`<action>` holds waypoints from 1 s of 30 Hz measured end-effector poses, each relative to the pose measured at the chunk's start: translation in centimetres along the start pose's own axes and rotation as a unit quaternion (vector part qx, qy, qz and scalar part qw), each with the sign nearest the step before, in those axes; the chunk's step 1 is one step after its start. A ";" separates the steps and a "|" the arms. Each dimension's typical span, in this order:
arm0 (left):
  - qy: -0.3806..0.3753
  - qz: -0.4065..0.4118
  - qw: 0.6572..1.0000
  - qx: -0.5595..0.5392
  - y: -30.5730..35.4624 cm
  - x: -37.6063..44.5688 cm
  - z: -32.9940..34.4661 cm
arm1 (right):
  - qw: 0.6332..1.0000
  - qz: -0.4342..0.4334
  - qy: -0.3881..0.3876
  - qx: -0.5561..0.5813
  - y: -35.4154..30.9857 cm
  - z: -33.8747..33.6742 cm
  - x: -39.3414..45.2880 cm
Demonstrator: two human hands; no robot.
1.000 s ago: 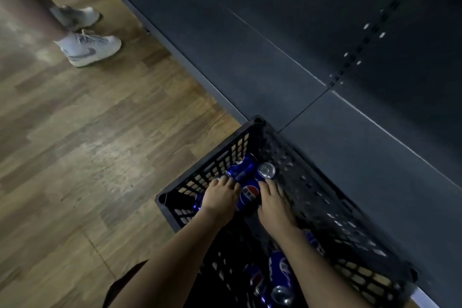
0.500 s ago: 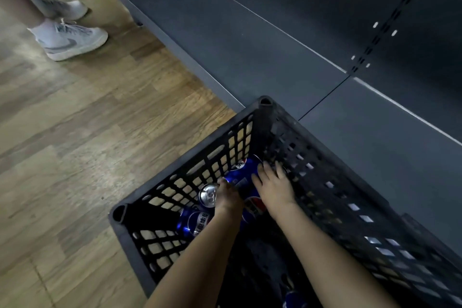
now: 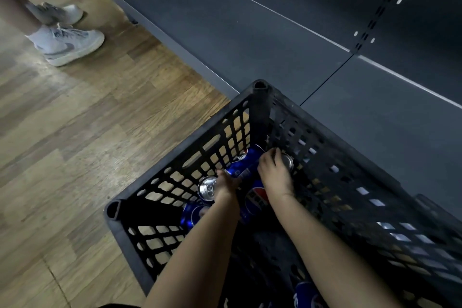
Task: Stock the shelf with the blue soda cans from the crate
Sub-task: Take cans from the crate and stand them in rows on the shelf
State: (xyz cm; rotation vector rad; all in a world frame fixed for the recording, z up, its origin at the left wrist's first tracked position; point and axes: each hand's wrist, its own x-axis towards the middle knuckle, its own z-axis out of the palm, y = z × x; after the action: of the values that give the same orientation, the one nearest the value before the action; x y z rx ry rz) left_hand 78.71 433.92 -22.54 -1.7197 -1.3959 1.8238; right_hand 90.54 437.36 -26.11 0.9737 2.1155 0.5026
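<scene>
in the crate's point(image 3: 190, 155) far corner both hands grip blue soda cans: left hand point(image 3: 226, 184), right hand point(image 3: 275, 175).

1. Dim overall; the dark shelf point(image 3: 250, 32) at the right reads nearly black.
2. The wooden floor point(image 3: 75, 145) at the left catches soft light.
3. A silver can top point(image 3: 207, 188) glints.
4. Far-left sneakers point(image 3: 67, 42) are blurred; wide-angle bending shows at the edges.

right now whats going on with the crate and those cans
A person is reaching both hands into a black crate on the floor beside a dark shelf. The left hand and right hand each grip a blue soda can down in the far corner. More cans lie in the crate; none is on the shelf that shows.
</scene>
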 end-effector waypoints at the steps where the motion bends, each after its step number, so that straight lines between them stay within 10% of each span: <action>1: 0.038 0.052 0.997 0.046 0.5 0.0 -0.1 | 1.000 -0.002 0.005 -0.001 0.0 0.0 -0.1; 4: 0.122 0.193 0.972 0.050 2.2 0.6 0.0 | 1.000 -0.010 0.027 0.009 0.6 0.2 -0.6; 15: 0.105 0.117 0.980 -0.125 -1.6 -3.3 -1.4 | 0.975 0.026 -0.037 0.217 3.4 -2.5 -4.7; 30: 0.060 0.171 0.918 -0.352 -26.0 -25.2 -7.2 | 0.921 0.022 -0.117 0.372 20.1 -22.0 -24.0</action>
State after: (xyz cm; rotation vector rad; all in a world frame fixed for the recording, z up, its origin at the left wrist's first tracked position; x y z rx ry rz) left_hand 81.13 431.34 14.19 -2.5076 -1.9518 1.3935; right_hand 94.00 430.65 11.36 1.4076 2.0793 -0.4330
